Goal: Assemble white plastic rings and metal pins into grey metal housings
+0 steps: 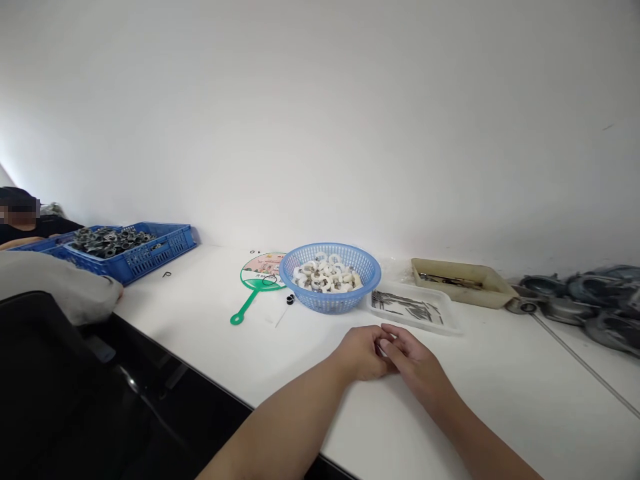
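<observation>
My left hand (pixel 364 352) and my right hand (pixel 413 360) meet on the white table, in front of a shallow white tray (pixel 453 313) of dark, thin metal pieces. The fingers of both are curled together and touch; whether anything small lies between them is hidden. Just behind my left hand stands a round blue basket (pixel 333 305) filled with white rings and small metal parts. A round fan with a green handle (pixel 245 308) lies left of the basket, beside some small black rings (pixel 290 300).
Blue crates (pixel 160 250) with dark metal parts stand at the left, near a seated person (pixel 20 213) and a grey sleeve (pixel 60 283). A beige bin (pixel 490 288) holds tools. Large metal parts (pixel 605 300) and a thin rod (pixel 580 357) lie at the right. A wall rises behind.
</observation>
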Tool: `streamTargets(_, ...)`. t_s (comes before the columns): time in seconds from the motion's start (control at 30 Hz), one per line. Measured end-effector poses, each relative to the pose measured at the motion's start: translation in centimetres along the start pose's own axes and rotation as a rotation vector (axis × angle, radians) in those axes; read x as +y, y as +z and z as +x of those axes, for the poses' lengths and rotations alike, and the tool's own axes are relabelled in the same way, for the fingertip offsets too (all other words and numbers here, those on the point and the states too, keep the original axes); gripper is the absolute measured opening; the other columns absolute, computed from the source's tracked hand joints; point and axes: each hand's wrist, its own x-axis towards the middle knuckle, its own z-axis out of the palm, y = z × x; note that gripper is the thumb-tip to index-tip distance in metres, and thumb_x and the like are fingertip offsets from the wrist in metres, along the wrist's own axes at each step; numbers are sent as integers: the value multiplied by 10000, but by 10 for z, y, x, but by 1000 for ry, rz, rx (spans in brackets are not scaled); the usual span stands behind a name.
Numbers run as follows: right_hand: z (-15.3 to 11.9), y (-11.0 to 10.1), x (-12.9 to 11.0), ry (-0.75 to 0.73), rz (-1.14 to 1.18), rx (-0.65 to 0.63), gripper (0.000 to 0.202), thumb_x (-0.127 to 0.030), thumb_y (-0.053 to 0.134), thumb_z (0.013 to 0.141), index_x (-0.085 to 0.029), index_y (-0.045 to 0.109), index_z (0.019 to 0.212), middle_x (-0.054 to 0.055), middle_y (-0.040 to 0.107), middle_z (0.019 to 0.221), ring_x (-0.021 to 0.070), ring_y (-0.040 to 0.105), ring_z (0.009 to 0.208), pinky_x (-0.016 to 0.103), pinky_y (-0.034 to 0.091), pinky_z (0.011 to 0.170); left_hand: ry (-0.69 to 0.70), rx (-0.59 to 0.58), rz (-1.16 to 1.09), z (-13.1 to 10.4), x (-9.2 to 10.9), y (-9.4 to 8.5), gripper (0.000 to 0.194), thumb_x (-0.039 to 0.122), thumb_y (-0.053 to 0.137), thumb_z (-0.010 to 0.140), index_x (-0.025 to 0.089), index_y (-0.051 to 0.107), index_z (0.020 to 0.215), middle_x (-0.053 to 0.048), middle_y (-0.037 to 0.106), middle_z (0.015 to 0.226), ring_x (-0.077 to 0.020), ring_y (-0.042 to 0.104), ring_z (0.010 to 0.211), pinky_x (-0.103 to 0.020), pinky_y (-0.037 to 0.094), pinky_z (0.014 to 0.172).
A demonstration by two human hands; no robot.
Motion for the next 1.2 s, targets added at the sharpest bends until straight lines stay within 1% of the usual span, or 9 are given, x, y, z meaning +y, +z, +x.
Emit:
streamTargets(0.1,0,0,1,1,-4,27,494,-493,504,679,-230,546,1095,20,652,811,215,599,842,343,432,808,13,-13,-32,1,-3,2,325,335,622,662,175,613,944,-18,636,828,-109,534,650,-214,469,608)
streamTargets(0.23,1,1,2,-12,2,27,478,-482,510,683,-230,557,1086,16,654,769,213,610,813,341,451,788,17,-18,-9,1,-4,1,302,336,616,663,183,622,923,-15,634,814,-121,540,661,-233,474,613)
streamTargets(0.37,0,1,0,-1,-9,27,461,-468,518,689,-245,556,1091,11,660,803,209,611,838,339,453,799,0,-21,-1,-1,1,-3,341,331,624,656,194,613,967,-15,639,865,-126,547,688,-248,485,650)
streamTargets(0.57,-1,0,-2,-11,-6,21,475,-472,523,694,-220,557,1096,22,655,758,214,614,801,336,462,755,-4,-12,15,-2,7,-5,324,312,625,648,195,609,950,-8,644,866,-133,568,727,-255,492,690)
streamTargets(0.73,-2,0,-3,3,-1,0,480,-480,512,702,-231,537,1111,28,655,809,232,608,868,357,453,791,-23,-16,12,-2,7,-4,355,309,638,643,196,608,979,-19,656,901,-157,586,783,-283,503,733)
streamTargets(0.9,-1,3,0,-55,-16,4,494,-459,497,715,-216,519,1144,46,662,894,233,595,939,357,441,846,-21,-32,23,1,8,-3,286,222,574,686,183,598,968,-24,658,957,-158,596,848,-278,497,785)
streamTargets(1.0,0,4,2,-54,-26,15,490,-452,499,712,-214,522,1140,53,665,909,233,598,939,359,441,849,-33,-42,61,2,8,-2,274,234,563,689,184,595,956,-18,659,945,-158,595,835,-282,499,777)
streamTargets(1.2,-1,3,-2,-9,-30,-11,550,-463,534,673,-206,491,1157,58,662,917,240,603,919,374,437,860,15,-19,108,1,11,-4,239,281,554,684,192,609,899,-13,665,889,-169,598,799,-293,496,750)
